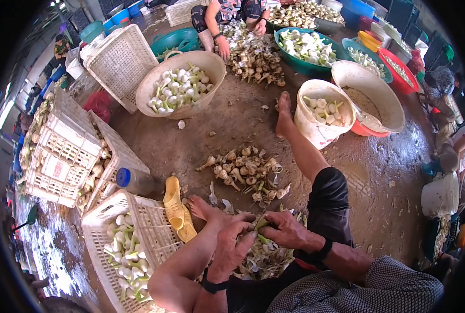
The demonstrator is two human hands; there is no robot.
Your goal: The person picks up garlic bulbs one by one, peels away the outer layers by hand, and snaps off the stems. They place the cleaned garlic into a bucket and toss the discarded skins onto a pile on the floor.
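Between my legs, both hands meet over a heap of garlic peelings (261, 261). My left hand (233, 244) is closed, its fingers pinching a garlic bulb (261, 224) whose green stem part shows. From the other side my right hand (289, 230) is closed on the same garlic; the fingers hide most of it. Just beyond my hands, a pile of unpeeled garlic (245, 172) with dry roots and skins lies on the floor. At my left, a white plastic crate (151, 221) holds peeled white bulbs with green stems.
A yellow sandal (174, 203) and a blue-capped bottle (136, 180) stand beside the crate. Ahead are a beige basin (211, 86) and a white bucket (308, 122), both with peeled garlic. Stacked crates (65, 151) stand left. Another person's hand (222, 47) touches a garlic heap (253, 57).
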